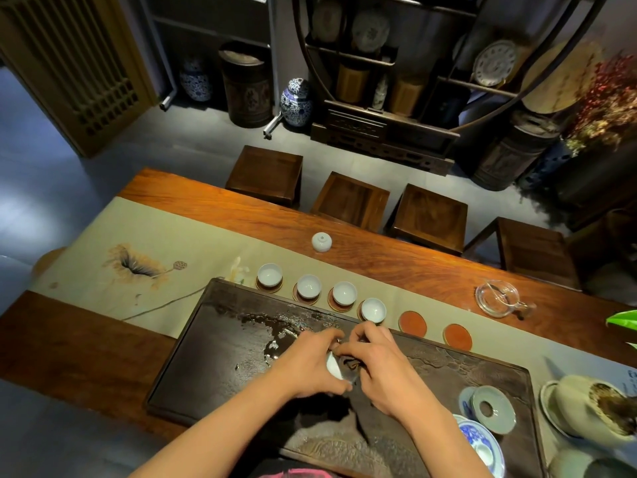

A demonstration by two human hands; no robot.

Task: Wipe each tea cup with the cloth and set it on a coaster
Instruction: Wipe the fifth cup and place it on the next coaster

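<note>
My left hand grips a small white tea cup over the dark tea tray. My right hand presses a dark cloth into the cup, and the cloth trails down onto the tray. Beyond the tray runs a row of round coasters. Several carry white cups, from the leftmost cup to the cup nearest my hands. Two red coasters on the right stand bare. One more white cup sits upside down on the wooden table further back.
A glass pitcher stands at the right on the table. A lidded gaiwan and saucer, a blue-and-white dish and a pale bowl with tea leaves crowd the tray's right end. Wooden stools line the far side.
</note>
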